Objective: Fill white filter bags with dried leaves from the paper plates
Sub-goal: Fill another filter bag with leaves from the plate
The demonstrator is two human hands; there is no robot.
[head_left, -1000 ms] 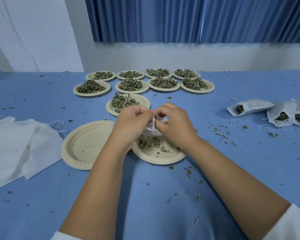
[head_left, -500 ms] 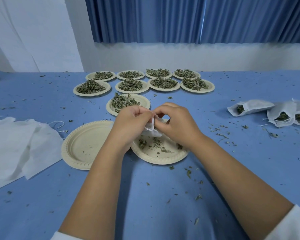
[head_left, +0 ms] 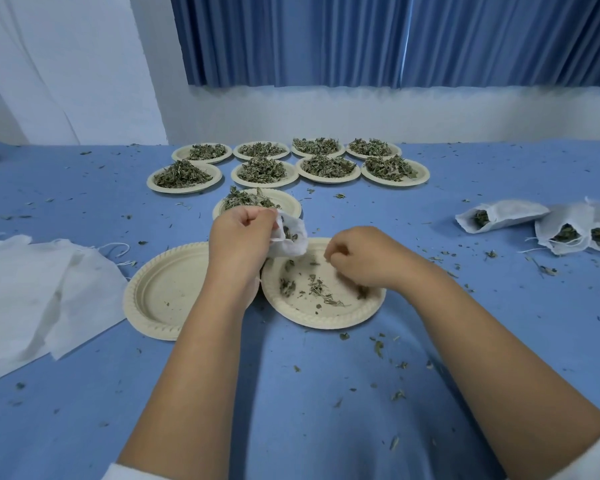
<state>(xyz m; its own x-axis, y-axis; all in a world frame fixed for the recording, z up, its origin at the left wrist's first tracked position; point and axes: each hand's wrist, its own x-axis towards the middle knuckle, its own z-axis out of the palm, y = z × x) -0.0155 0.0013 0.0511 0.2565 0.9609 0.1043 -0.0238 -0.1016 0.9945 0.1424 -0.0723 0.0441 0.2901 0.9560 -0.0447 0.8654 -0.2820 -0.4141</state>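
Gripping bag (head_left: 293, 233) in left hand (head_left: 241, 233) alone now. Dropped right hand (head_left: 364, 259) onto plate (head_left: 326, 323), curled; cannot tell whether pinching leaves (head_left: 317, 291). Probably fetching more.

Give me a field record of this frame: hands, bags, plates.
left hand: grips open filter bag, leaves inside
right hand: fingers curled over near plate; grasp unclear
near plate: only scattered dried leaves
empty plate: left of near plate
leaf plates: nine, behind the hands
filled bags: three, lying at right
empty bags: pile at left
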